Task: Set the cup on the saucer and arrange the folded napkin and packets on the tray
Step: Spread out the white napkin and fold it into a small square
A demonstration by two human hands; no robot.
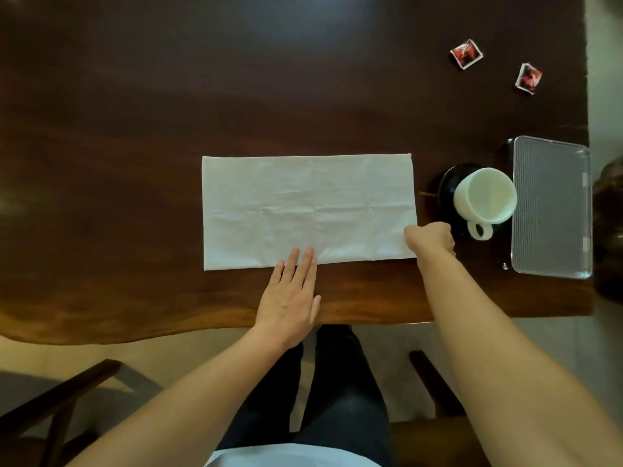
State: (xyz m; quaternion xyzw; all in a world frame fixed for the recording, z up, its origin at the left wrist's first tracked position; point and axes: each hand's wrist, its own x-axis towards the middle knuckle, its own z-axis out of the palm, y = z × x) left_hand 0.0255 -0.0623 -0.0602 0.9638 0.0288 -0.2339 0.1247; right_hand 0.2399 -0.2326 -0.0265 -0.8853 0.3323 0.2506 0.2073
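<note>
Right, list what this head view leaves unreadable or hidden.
- Right hand: fist at the napkin corner; its fingers are curled under, so the grip on the cloth is unseen.
- Saucer: mostly covered by the cup.
- Packets: print too small to read.
- Tray: right rim runs near the frame edge.

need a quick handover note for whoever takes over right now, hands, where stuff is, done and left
Left hand: open, flat, fingertips pressing the near edge of the white cloth napkin.
Right hand: closed on the napkin's near right corner.
Napkin lies as a long rectangle on the dark wooden table, not fully folded.
White ceramic cup already sits on the black saucer, beside the ribbed silver tray, which holds nothing.
Two red square packets lie on the table, far right.
Left: finish folding, put napkin and packets on the tray.
</note>
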